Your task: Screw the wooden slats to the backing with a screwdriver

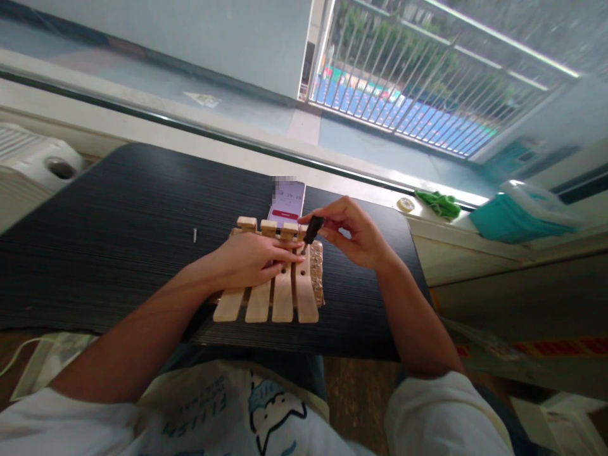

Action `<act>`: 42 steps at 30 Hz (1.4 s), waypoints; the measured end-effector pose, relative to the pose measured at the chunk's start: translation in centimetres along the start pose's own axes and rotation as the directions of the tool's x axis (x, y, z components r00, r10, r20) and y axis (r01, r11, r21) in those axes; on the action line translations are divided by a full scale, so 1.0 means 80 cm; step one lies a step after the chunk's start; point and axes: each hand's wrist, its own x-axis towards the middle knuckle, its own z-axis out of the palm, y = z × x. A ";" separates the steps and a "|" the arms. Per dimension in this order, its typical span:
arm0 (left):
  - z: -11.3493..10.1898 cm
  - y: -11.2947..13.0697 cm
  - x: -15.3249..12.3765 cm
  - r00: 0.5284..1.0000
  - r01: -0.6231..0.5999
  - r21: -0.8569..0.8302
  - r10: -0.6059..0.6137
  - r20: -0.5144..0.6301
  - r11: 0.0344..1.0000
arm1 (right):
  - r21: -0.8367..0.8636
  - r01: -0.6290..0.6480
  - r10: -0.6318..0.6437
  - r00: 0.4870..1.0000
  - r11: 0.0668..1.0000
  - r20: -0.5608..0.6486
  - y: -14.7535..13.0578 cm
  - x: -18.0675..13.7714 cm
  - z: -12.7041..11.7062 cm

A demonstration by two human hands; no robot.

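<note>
Several pale wooden slats (282,305) lie side by side, with short wooden blocks (268,228) at their far ends. My left hand (244,258) rests flat across them, fingers stretched to the right and fingertips at the rightmost slat. A screwdriver (313,228) with a black handle is pinched in my right hand (354,233). It stands tilted, its tip down at the rightmost slat close to my left fingertips. Whatever lies under the tip is too small to make out. Under the slats, a brown, crinkly-surfaced piece (318,275) shows at the right.
Everything lies on a black table (142,196). A lit phone (289,201) is just beyond the wooden blocks, and a small metal screw (194,235) lies to the left. A tape roll (405,204), green cloth (439,204) and teal container (515,215) sit along the window ledge.
</note>
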 end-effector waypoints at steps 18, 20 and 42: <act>-0.001 0.002 0.000 1.000 0.014 -0.005 -0.014 0.006 1.000 | -0.084 0.041 -0.047 0.997 0.996 -0.065 -0.015 0.010 -0.006; -0.002 0.002 0.000 1.000 0.017 0.001 -0.017 0.014 1.000 | -0.073 0.039 -0.045 0.995 0.997 -0.084 -0.013 0.009 -0.005; -0.006 0.005 0.002 0.998 0.018 0.014 -0.019 0.059 1.000 | -0.204 0.017 -0.064 0.972 0.979 -0.224 -0.013 0.012 0.010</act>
